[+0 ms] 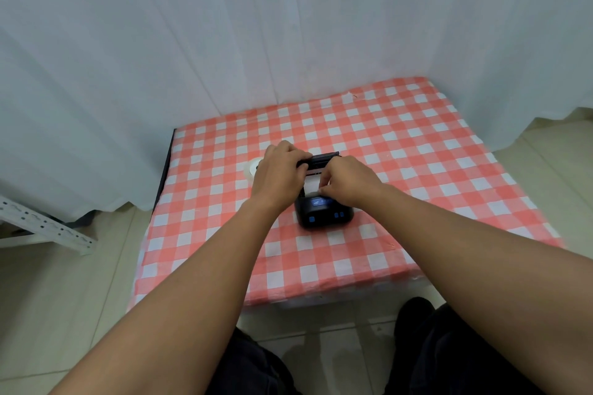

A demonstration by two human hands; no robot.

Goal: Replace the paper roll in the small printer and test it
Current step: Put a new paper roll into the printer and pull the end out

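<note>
A small black printer (pixel 324 214) with blue buttons and a lit screen sits mid-table on the red-and-white checked cloth (pixel 401 151). Its lid (pixel 324 158) stands open at the back. White paper (pixel 310 184) shows inside the bay. My left hand (pixel 278 173) grips the lid's left end. My right hand (pixel 348 183) pinches the paper's edge at the bay's front. A white roll (pixel 251 167) lies on the cloth just left of my left hand, mostly hidden by it.
White curtains (pixel 224 42) hang close behind and beside the table. A white perforated metal rack (pixel 41 228) stands on the tiled floor at the left. My dark-trousered knees (pixel 449 356) are below the table's near edge.
</note>
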